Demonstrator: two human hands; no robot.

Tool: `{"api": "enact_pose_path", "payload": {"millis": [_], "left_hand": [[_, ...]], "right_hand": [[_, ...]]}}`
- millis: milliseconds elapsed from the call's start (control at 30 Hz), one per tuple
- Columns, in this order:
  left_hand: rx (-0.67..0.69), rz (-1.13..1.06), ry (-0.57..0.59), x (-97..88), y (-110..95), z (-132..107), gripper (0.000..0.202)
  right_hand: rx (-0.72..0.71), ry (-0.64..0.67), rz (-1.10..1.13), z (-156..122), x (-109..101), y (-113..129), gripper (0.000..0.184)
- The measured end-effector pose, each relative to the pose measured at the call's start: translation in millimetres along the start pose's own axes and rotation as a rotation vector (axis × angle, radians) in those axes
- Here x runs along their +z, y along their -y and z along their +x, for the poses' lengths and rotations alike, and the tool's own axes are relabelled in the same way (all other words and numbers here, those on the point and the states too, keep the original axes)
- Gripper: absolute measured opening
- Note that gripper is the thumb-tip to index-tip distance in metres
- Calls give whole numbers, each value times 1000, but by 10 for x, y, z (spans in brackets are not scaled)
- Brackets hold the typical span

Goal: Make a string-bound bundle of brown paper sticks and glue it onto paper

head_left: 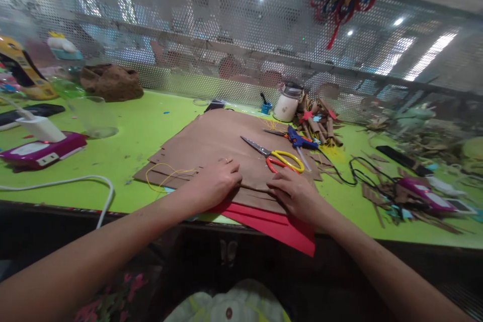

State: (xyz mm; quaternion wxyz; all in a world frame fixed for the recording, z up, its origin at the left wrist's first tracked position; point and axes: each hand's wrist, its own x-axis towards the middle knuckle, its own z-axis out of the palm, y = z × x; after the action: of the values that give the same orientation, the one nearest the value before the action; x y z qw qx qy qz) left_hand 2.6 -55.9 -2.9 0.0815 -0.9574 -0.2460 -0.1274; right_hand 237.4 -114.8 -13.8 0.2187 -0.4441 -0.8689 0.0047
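Sheets of brown kraft paper [211, 133] lie stacked in front of me, and a red sheet [275, 226] pokes out beneath them over the table's front edge. My left hand [217, 183] is closed on the near edge of the brown paper, its fingers curled. Along the same edge, my right hand [296, 193] grips the paper with bent fingers; the fingertips are partly hidden. Just beyond my right hand rest scissors [279, 157] with red and yellow handles. A blue glue gun [300, 140] lies behind them. Yellow thread [158, 181] loops beside my left wrist.
Purple power strips [45, 150] [426, 195] sit left and right, with cables nearby. A clear plastic cup [94, 118] stands at left. Behind the paper are a white jar [287, 103] and rolled paper pieces [320, 123]. Paper scraps [377, 201] litter the right side.
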Motion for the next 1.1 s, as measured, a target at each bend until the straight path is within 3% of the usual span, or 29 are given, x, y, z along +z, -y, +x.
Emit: {"api": "enact_pose_path", "payload": {"millis": [167, 333, 600, 833, 933, 1100], "left_hand": [[-9, -125, 36, 73, 56, -139, 29], [-10, -215, 70, 28, 41, -180, 33], [-81, -215, 11, -7, 7, -134, 27], [-106, -54, 29, -82, -85, -100, 24], [-120, 36, -7, -89, -178, -99, 21], [-82, 156, -5, -64, -310, -164, 18]], "right_hand": [[-7, -2, 78, -155, -39, 47, 18], [24, -16, 148, -173, -40, 76, 21], [37, -80, 103, -188, 22, 5, 21], [41, -83, 139, -187, 22, -40, 18], [16, -77, 47, -164, 6, -3, 23], [-39, 63, -169, -126, -46, 68, 25]]}}
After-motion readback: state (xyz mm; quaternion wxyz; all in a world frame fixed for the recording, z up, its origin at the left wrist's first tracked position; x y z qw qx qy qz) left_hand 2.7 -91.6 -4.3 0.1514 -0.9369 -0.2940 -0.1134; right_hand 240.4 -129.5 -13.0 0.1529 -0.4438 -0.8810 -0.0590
